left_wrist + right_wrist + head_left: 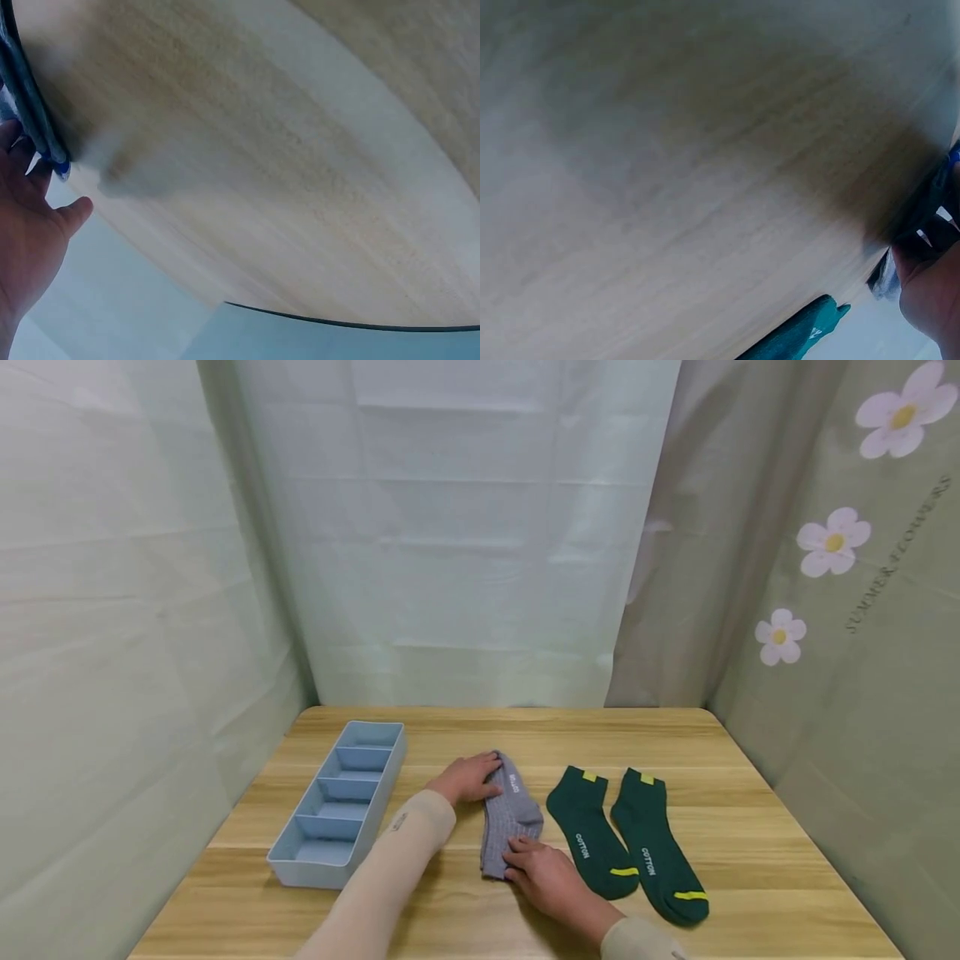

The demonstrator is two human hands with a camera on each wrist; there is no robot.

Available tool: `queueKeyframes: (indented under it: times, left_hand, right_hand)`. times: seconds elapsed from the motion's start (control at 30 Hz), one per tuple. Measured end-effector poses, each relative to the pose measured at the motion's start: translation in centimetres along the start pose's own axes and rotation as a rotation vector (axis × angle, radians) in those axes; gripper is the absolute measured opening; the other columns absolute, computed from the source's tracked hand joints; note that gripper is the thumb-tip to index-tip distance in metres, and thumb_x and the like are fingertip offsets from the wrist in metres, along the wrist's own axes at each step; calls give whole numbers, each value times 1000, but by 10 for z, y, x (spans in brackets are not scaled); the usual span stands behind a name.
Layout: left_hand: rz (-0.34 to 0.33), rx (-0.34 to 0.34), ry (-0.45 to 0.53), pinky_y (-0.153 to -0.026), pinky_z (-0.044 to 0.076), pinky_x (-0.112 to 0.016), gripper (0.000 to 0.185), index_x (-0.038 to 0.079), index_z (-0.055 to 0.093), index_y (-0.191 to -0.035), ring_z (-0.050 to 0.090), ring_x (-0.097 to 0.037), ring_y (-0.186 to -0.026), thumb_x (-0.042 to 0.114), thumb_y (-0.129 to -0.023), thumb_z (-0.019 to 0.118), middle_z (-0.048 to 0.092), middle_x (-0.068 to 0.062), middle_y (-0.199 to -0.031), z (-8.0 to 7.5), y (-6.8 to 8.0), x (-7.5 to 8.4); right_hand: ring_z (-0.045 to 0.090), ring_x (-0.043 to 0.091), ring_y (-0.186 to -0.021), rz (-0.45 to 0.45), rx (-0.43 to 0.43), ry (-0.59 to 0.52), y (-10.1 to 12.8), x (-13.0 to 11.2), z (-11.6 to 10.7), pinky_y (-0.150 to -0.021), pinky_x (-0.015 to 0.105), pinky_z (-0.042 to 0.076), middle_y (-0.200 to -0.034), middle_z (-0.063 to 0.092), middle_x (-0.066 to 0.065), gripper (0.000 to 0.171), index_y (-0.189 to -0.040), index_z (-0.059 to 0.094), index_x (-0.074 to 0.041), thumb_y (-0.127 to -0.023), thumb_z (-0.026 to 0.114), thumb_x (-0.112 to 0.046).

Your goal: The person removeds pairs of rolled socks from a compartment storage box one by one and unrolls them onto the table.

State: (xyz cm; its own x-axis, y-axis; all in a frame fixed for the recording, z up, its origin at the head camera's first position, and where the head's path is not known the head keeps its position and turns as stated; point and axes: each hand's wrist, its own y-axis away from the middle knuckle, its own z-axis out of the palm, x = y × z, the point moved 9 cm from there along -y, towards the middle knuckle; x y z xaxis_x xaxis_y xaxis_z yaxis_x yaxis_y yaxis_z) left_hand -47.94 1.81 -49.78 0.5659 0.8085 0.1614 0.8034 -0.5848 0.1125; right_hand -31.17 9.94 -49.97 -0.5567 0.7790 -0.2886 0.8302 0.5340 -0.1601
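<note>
Right hand (551, 878) and left hand (468, 778) pressing grey sock (508, 817), wooden table (757, 827)

"COTTON" is printed in white on each of the two green socks (626, 839). "SUMMER FLOWERS" — only partly legible — is printed on the flowered curtain (896, 556). A small white label on the grey sock (508, 814) cannot be read.

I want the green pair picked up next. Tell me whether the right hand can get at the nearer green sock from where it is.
Probably yes. The right hand rests on the grey sock, just beside the green sock, with only bare table between them.
</note>
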Motion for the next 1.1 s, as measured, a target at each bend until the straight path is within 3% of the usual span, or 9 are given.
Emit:
queueKeyframes:
  times: [0.27,0.57,0.87,1.1]
  left_hand:
    - [-95,-23,43,-115,28,-44,66,10,45,-149,34,-26,-143,45,-96,62,38,-11,-156,-1,9,-16]
    - [-119,37,70,-112,32,-47,67,3,49,-145,39,-32,-140,42,-94,66,43,-16,-151,1,22,-28]
    - [-256,115,88,-109,33,-56,70,-2,51,-141,40,-36,-138,47,-93,66,44,-21,-149,-5,54,-36]
    - [-338,191,27,-107,38,-52,72,-7,53,-137,44,-37,-134,48,-93,65,49,-23,-144,-8,73,-41]
  right_hand:
    - [59,25,-123,-50,-29,0,-1,-3,-4,-97,43,50,-131,64,9,29,-122,72,-10,-97,65,-24]
    - [55,24,-127,-93,-98,-43,0,5,-6,-102,42,46,-136,60,10,29,-123,71,-8,-98,64,-21]
    - [60,24,-121,-68,-87,-4,-15,6,-8,-99,42,48,-128,66,7,33,-115,75,-9,-98,62,-34]
    - [62,26,-118,-98,-77,82,-22,7,-13,-96,41,50,-126,66,11,27,-114,74,-3,-94,68,-20]
